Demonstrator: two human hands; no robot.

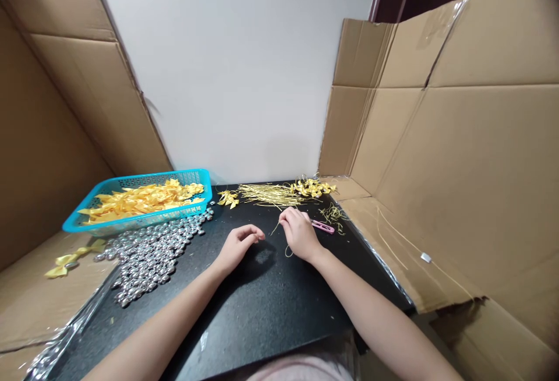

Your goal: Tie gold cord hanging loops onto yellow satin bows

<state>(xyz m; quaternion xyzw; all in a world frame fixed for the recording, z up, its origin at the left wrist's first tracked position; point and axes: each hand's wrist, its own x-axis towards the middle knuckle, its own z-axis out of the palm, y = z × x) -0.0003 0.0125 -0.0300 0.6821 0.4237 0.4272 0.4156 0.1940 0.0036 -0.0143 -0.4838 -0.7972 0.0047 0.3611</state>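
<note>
right hand [299, 233] fingers pinch a thin gold wire [279, 226], mid-bench | left hand [238, 246] loosely curled, seemingly empty | risk: wire slips or snags loose strands [271, 194] beyond | silver beads [151, 250] left may roll if nudged

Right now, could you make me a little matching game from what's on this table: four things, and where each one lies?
Things:
1. ribbon bows
2. silver beads
3. pink tool
4. gold wires

Places:
A. by the right hand
B. in the blue basket
C. at the table's far edge
D. heaped before the basket

Pairs: 1-B, 2-D, 3-A, 4-C
</note>
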